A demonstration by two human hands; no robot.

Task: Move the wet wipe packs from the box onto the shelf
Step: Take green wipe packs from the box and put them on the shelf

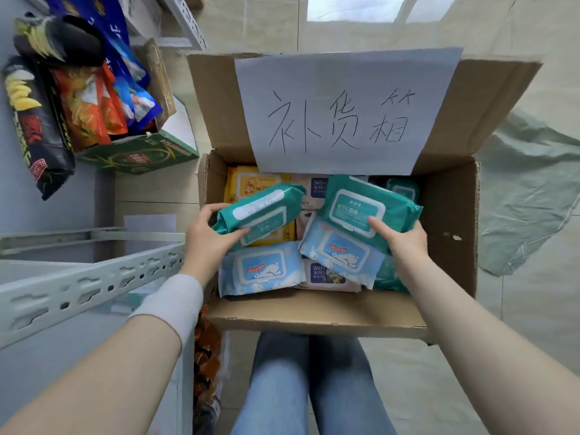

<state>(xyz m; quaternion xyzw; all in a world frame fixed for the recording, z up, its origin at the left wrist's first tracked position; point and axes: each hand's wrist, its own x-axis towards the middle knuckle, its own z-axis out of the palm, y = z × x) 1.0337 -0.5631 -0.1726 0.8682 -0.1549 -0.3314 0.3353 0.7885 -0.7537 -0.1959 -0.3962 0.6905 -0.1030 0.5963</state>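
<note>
An open cardboard box (314, 312) on the floor holds several wet wipe packs. My left hand (208, 233) grips a teal wipe pack (260, 208) lifted over the box's left side. My right hand (401, 240) holds a second teal wipe pack (364, 205) together with a light blue polar-bear pack (342, 255) beneath it. Still lying in the box are another blue polar-bear pack (260, 271), a yellow duck pack (248, 183) and purple-labelled baby wipes packs (326, 276). The grey metal shelf (72, 287) is at the left.
A paper sheet with handwriting (342, 111) is stuck on the box's raised back flap. Snack bags (40, 120) and a green carton (141, 155) fill the shelf at upper left. My jeans-clad legs (310, 387) are below the box. A green plastic bag (530, 189) lies on the tiled floor at right.
</note>
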